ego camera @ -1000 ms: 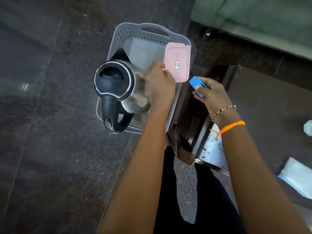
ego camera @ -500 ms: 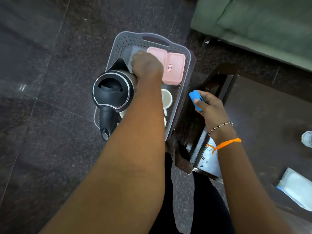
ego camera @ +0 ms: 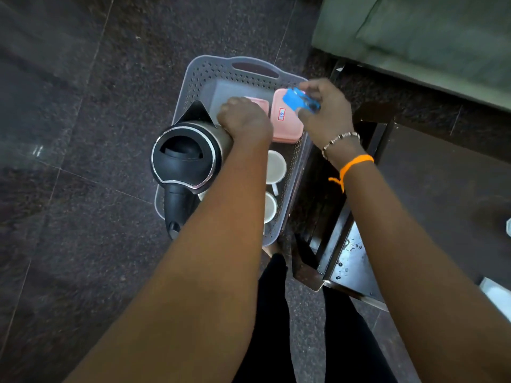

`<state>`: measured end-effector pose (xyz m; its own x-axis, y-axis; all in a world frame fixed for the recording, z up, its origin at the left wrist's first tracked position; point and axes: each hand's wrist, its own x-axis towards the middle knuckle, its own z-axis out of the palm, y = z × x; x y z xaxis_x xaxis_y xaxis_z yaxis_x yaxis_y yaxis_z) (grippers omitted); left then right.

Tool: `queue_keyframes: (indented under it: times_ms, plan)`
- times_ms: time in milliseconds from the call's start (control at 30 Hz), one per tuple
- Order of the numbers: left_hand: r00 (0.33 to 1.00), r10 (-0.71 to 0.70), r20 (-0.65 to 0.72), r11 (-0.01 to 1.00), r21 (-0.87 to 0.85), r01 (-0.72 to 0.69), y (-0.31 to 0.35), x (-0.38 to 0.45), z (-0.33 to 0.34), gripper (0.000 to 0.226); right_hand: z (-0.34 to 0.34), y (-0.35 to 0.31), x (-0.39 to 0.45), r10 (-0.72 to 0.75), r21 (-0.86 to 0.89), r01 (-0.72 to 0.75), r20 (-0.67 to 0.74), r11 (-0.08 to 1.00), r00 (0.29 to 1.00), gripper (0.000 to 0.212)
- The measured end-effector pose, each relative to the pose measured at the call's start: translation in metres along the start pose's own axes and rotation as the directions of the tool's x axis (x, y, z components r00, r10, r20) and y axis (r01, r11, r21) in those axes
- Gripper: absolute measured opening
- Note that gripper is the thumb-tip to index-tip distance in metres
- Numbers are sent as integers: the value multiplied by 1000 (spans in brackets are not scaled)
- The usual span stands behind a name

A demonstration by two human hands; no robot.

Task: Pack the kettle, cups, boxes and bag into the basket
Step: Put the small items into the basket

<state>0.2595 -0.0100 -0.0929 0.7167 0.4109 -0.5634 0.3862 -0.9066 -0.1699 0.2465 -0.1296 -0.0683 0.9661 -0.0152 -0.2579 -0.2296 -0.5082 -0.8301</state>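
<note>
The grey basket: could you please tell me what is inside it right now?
Inside the grey basket: a kettle, two pink boxes, two white cups. The left forearm covers whatever lies beneath it.

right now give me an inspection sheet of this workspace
surface: dark speckled stone floor, basket on it
job's things: kettle, two white cups, two pink boxes in basket; blue item held above them
clutter: pale object at right edge
grippers: left hand on a pink box beside kettle; right hand grips blue item
cables: nothing seen
surroundings: dark table right, green sofa beyond
</note>
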Motion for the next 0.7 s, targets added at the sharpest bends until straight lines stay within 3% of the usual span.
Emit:
queue_keyframes:
  times_ms: [133, 233, 400, 700]
  plan:
    - [988, 152, -7, 980, 130, -149, 3, -19, 12, 41, 16, -16, 34, -142, -138, 146, 37, 980, 989, 33]
    - [975, 212, 65, 942, 253, -221, 0, -25, 18, 40, 31, -20, 55, -146, -249, 182, 157, 951, 977, 33]
    - [953, 272, 132, 917, 265, -298, -3, -28, 15, 41, 60, -22, 75, -135, -422, 251, 287, 871, 949, 32]
    - [927, 357, 114, 880, 290, -375, -6, -33, 16, 38, 84, -15, 82, -146, -609, 274, 253, 744, 956, 24]
